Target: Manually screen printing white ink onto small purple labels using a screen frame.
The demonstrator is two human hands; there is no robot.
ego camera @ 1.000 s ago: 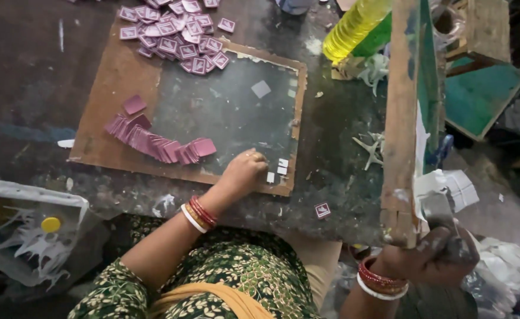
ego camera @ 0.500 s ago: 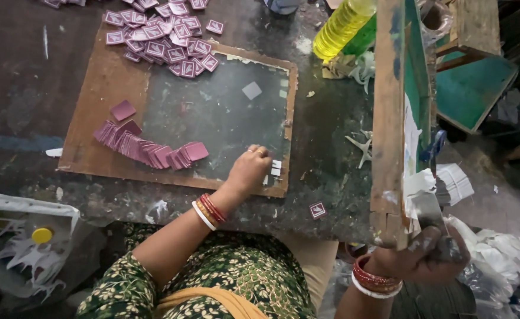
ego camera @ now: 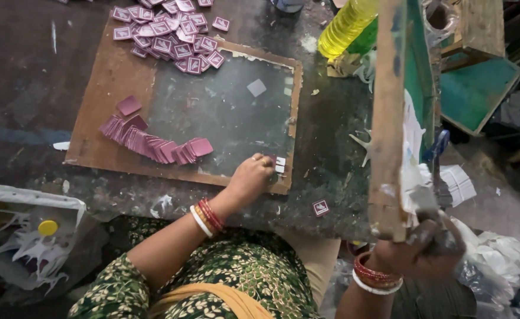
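Observation:
My left hand (ego camera: 249,180) rests with fingers curled at the near right corner of a brown board (ego camera: 103,88) with a dark glass plate (ego camera: 224,115), touching small white squares (ego camera: 279,165). My right hand (ego camera: 428,248) grips the lower end of a wooden screen frame (ego camera: 388,118), tilted up on edge, along with a dark-handled tool. A fanned row of pink square cards (ego camera: 154,143) lies on the board to the left. A pile of printed pink cards (ego camera: 171,29) sits at the board's far edge. One loose printed card (ego camera: 321,207) lies near the table's front edge.
A yellow liquid bottle (ego camera: 345,26) stands at the back. A green-lined wooden tray (ego camera: 478,88) is at the right. A white paint-smeared container with a yellow cap (ego camera: 47,227) sits at lower left. White plastic bags (ego camera: 502,260) lie at lower right.
The view has drifted slightly left and down. My left hand stays at the board's corner with small finger movement. The frame in my right hand remains upright.

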